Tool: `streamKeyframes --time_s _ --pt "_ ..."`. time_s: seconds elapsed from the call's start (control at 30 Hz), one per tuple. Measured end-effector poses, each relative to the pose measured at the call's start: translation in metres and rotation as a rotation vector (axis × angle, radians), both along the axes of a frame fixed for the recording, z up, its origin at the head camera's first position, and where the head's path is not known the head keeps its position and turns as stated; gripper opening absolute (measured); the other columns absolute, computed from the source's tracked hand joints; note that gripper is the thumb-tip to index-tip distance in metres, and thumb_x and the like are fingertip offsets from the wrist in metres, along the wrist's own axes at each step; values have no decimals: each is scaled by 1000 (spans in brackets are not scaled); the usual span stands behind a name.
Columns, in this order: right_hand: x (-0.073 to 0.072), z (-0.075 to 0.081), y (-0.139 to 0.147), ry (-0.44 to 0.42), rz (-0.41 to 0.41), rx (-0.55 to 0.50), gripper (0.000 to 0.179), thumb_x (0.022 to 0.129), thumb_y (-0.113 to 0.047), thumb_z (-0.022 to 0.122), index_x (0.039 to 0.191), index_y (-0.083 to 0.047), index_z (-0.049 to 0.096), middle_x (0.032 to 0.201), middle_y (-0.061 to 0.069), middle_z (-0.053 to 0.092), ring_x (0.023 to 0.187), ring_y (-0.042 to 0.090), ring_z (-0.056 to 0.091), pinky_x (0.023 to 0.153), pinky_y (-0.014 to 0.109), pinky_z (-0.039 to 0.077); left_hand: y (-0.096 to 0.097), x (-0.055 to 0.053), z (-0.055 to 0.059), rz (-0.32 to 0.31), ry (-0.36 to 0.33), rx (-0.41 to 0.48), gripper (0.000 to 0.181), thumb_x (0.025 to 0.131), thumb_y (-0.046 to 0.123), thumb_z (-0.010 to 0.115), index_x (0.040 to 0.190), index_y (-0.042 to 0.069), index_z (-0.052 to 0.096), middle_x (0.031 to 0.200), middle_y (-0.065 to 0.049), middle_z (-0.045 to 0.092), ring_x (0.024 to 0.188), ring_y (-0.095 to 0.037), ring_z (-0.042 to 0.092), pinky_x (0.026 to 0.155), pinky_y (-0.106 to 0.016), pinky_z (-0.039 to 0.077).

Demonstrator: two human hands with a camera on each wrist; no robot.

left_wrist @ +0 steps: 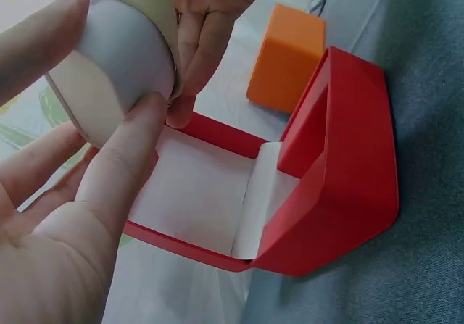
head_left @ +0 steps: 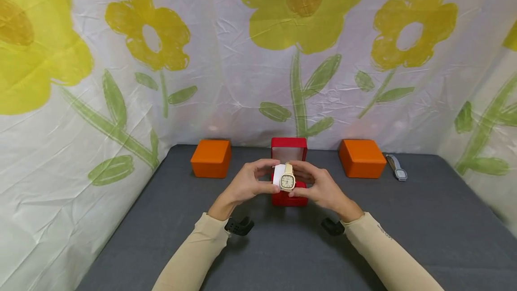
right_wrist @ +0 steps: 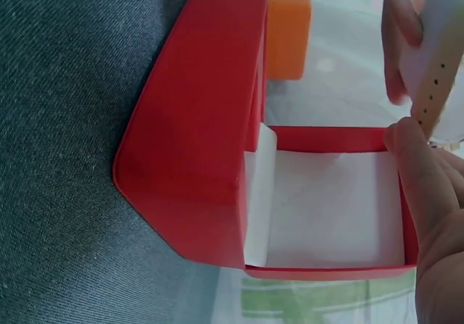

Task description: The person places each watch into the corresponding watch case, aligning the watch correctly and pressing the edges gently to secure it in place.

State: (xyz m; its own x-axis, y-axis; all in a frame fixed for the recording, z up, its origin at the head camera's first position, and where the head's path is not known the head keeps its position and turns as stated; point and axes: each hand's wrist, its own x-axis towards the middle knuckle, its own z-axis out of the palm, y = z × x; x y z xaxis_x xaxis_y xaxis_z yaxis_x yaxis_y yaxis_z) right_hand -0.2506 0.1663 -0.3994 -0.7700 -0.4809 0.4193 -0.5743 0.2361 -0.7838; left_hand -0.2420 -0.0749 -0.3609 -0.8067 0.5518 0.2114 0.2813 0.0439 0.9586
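Observation:
A wristwatch (head_left: 287, 181) with a cream strap and a squarish pale dial lies over a white watch cushion (head_left: 277, 175). My left hand (head_left: 247, 181) grips the cushion from the left, thumb on the near side and fingers on the far side. From the right, my right hand (head_left: 322, 188) pinches the watch at its strap. The holed strap end (right_wrist: 435, 85) lies along the cushion by the right fingertips in the right wrist view. Below and behind both hands, a red watch box (left_wrist: 355, 157) stands with its lid up, showing a white lining (right_wrist: 337, 208).
Orange boxes stand closed at the back left (head_left: 211, 158) and back right (head_left: 362, 158). Beside the right one lies a watch (head_left: 397, 168) with a grey-blue strap. A dark grey cloth (head_left: 282, 255) covers the table, and a flower-printed curtain (head_left: 218, 80) hangs behind.

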Motion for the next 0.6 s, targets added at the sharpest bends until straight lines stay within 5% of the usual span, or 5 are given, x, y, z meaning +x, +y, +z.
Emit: streamKeyframes --time_s 0.37,0.6 --pt "6 10 -5 12 -79 55 71 75 -19 82 137 -10 49 130 8 58 112 23 61 93 43 48 -2 0 8 52 75 8 64 76 -8 75 133 -9 48 135 -20 46 124 -35 48 94 -52 45" --pt "7 9 -7 -53 -97 17 69 76 -15 80 137 -8 50 132 10 57 113 23 60 91 39 49 -3 1 8 77 80 12 64 76 -6 76 133 -9 48 134 -18 48 122 -35 49 93 -49 47"
